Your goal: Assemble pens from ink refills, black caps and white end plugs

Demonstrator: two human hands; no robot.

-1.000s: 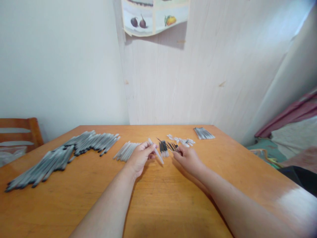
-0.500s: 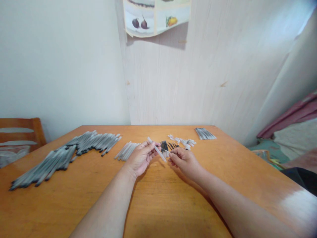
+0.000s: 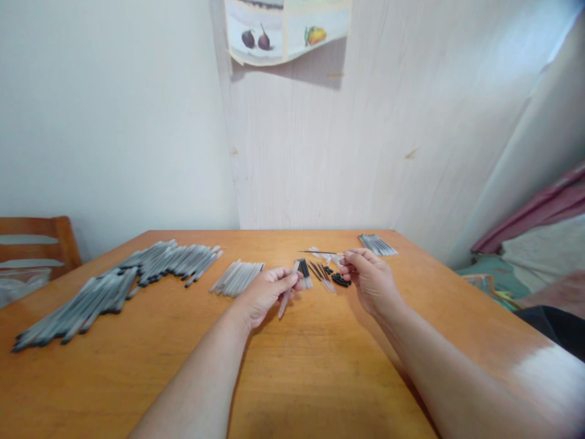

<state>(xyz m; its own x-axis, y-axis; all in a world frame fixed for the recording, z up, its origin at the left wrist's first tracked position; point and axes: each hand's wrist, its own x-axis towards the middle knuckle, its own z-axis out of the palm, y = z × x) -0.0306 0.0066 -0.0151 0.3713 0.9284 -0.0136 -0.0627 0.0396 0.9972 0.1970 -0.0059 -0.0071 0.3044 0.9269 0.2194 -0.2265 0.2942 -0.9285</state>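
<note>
My left hand [image 3: 274, 292] is closed around a translucent white pen barrel [image 3: 284, 303], which slants with its lower end toward me. My right hand [image 3: 371, 277] pinches a thin pen refill [image 3: 317, 252], its dark length pointing left above the table. Beyond and between the hands lie several dark refills with clear ends [image 3: 316, 270]. Small black pen parts [image 3: 340, 280] are heaped just left of my right hand. Small white translucent pieces [image 3: 315, 256] lie behind them, partly hidden by that hand. Left of my left hand rests a row of pale pen barrels [image 3: 235, 278].
Large piles of translucent pens with black ends [image 3: 91, 306] cover the table's left side. Another bundle of pens [image 3: 378, 245] lies at the back right. The wooden table [image 3: 292, 378] meets a wall with a picture sheet [image 3: 292, 33]. A wooden chair [image 3: 66, 244] stands left.
My right hand has moved up and right, away from the left, with a dark refill now showing in it. The barrel in my left hand has swung to tilt the other way.
</note>
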